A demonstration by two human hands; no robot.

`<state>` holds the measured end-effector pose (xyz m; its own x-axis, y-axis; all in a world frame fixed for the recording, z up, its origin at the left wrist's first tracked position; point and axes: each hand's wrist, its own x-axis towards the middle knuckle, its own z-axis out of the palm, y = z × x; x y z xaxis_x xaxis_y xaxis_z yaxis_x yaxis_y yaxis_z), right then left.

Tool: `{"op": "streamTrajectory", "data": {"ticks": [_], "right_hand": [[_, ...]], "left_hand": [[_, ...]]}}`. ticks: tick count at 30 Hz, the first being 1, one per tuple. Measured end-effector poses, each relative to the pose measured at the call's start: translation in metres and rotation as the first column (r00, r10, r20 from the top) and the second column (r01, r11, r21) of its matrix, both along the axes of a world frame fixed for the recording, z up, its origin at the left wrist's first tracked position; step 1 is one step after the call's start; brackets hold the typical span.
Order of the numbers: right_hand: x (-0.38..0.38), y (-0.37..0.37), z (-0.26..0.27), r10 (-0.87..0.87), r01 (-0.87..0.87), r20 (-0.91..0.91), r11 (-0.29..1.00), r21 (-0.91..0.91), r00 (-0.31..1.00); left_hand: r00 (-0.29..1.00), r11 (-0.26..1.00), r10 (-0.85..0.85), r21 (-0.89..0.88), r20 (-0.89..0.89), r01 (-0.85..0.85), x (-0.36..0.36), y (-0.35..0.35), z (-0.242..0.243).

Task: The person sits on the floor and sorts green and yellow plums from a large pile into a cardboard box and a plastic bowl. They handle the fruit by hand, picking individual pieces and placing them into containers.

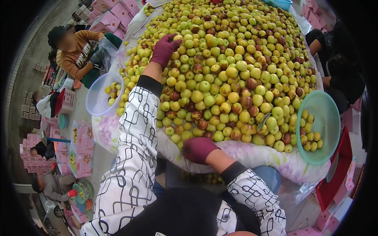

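Note:
A large heap of green, yellow and reddish-brown jujube fruits (206,85) lies on a floral cloth (236,149) before me. My left hand (166,48), in a maroon glove, reaches onto the heap's left part, its fingertips at a yellowish fruit; whether it grips the fruit is unclear. My right hand (199,150), gloved alike, is curled at the heap's near edge beside green fruits; its fingers are partly hidden, so I cannot tell if it holds one. A clear plastic basin (92,98) with several fruits stands left, and a green plastic basin (330,129) with several fruits stands right.
A person in a brown sweater (73,56) sits at the left with a plastic bag. Another person in dark clothes (342,73) is at the right edge. Pink cartons (110,20) are stacked behind; more people, cartons and basins are at the far left. A blue basin (280,3) stands at the heap's far edge.

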<state>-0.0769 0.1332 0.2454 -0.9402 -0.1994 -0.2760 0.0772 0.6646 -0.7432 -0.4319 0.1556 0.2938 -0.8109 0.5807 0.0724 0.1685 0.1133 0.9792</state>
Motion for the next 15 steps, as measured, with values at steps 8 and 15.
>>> {"op": "streamTrajectory", "data": {"ticks": [8,15], "right_hand": [[0.001,0.001,0.006,0.005,-0.005,-0.001,1.0,0.007,1.0],[0.006,0.0,-0.004,0.008,-0.007,-0.048,0.999,0.036,0.999]], "left_hand": [[0.904,0.846,-0.359,0.49,0.233,0.209,0.02,-0.013,-0.005],[0.977,0.964,0.079,0.234,0.198,-0.125,-0.036,0.005,0.032]]}}
